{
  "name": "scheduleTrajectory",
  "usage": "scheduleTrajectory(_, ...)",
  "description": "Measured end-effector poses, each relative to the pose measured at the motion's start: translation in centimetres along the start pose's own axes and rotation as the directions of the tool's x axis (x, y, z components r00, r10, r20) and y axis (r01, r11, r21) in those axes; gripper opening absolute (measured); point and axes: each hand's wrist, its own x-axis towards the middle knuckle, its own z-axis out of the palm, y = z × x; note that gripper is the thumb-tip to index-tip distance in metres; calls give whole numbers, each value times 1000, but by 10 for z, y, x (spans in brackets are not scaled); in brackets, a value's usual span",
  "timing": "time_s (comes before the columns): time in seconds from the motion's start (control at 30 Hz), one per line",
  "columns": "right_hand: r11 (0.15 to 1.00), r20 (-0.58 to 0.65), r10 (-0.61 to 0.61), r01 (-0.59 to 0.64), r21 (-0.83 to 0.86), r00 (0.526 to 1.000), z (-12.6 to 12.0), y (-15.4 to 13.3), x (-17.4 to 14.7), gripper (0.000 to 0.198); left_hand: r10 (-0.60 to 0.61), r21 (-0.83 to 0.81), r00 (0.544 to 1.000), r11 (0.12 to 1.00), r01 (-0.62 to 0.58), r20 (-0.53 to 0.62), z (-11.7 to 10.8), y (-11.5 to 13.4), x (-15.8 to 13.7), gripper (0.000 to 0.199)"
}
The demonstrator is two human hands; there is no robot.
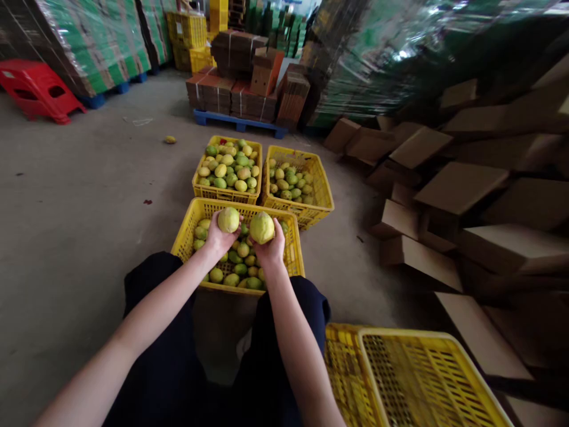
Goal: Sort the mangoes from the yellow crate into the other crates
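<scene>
My left hand (223, 237) is closed around a pale yellow-green lemon (228, 219). Another lemon (262, 228), lumpier on its surface, sits in my closed right hand (271, 246). Both hands are side by side over a yellow plastic crate (184, 234) between my knees, in which green and yellow fruit lies. Behind it stand two more crates: the left one (227, 194) is heaped with the same kind of fruit, the right one (323, 178) is filled lower. My hands and forearms hide part of the near crate's contents.
Yellow crates (413, 379) stand at my lower right. Cardboard boxes (462, 184) lie piled along the right. Ahead, flattened cartons (213, 92) rest on a blue pallet (240, 123). A red stool (42, 89) is at the far left, and one fruit (169, 139) lies on the floor.
</scene>
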Motion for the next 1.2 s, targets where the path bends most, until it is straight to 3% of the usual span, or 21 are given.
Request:
scheduleTrajectory(0.17, 996, -43, 61, -58, 74, 997, 2, -4, 3, 19, -39, -44, 999, 998, 39, 17, 2, -1, 6, 27)
scheduleTrajectory(0.37, 999, -15, 35, -35, 0, 999, 2, 0, 3, 36, -101, -73, 995, 992, 101, 9, 2, 3, -3, 31)
scheduleTrajectory(0.5, 1000, 13, 10, -10, -4, 1000, 2, -5, -1, 27, -2, 56, 996, 998, 7, -86, 0, 8, -1, 13)
scheduleTrajectory(0.63, 994, 32, 96, -98, 44, 995, -1, -10, -5, 29, -76, 127, 984, 987, 97, -164, -9, 10, 8, 15)
scheduleTrajectory(0.8, 983, -58, 126, -117, 139, 990, -9, -22, -6, 41, -93, 133, 979, 984, 118, -182, -26, 20, 11, 46)
scheduleTrajectory(0.9, 984, -2, 173, -173, 48, 985, -17, -30, -8, 40, -125, 165, 977, 974, 154, -173, -37, 28, 9, 35)
scheduleTrajectory(1.0, 978, 101, 205, -202, -41, 974, -28, -35, -8, 37, -186, 212, 953, 948, 238, -239, -52, 26, 7, 16)
scheduleTrajectory(1.2, 957, 77, 289, -284, -65, 954, -45, -44, -7, 27, -236, 426, 879, 803, 417, -415, -111, -22, 4, 16)
